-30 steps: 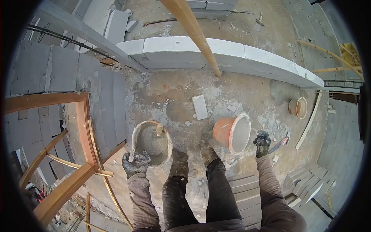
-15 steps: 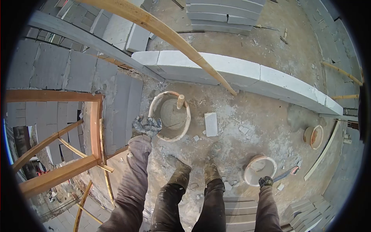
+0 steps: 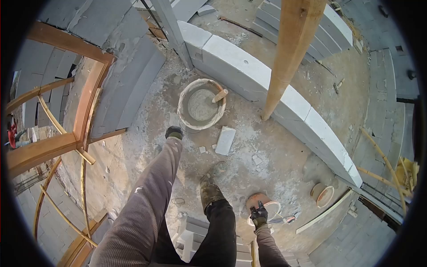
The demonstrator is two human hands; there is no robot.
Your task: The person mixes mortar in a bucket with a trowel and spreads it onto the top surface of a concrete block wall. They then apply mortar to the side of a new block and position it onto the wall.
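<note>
My left hand (image 3: 174, 132), in a dark glove, hangs just below and left of a large mortar tub (image 3: 182, 116). It looks closed, with nothing visible in it. A wooden-handled tool (image 3: 219, 95) stands in the grey mortar against the tub's right side. My right hand (image 3: 259, 215), also gloved, is over a smaller bucket (image 3: 279, 208) at the lower right, with its fingers apart. Beside that hand a thin grey tool with a reddish end (image 3: 290, 219) lies by the bucket's rim; its other end is hard to make out. A pale block (image 3: 225, 140) lies on the floor below the tub.
A low wall of white blocks (image 3: 249, 62) curves along the far side, with a wooden pole (image 3: 289, 58) leaning against it. A wooden frame (image 3: 91, 98) with braces stands left. Another small bucket (image 3: 322, 195) and a plank (image 3: 323, 212) lie right. Rubble bits dot the floor.
The view has turned and shifted right. My left hand has gone from spread fingers to a compact shape. My right hand has moved over the smaller bucket, and its fingers have spread.
</note>
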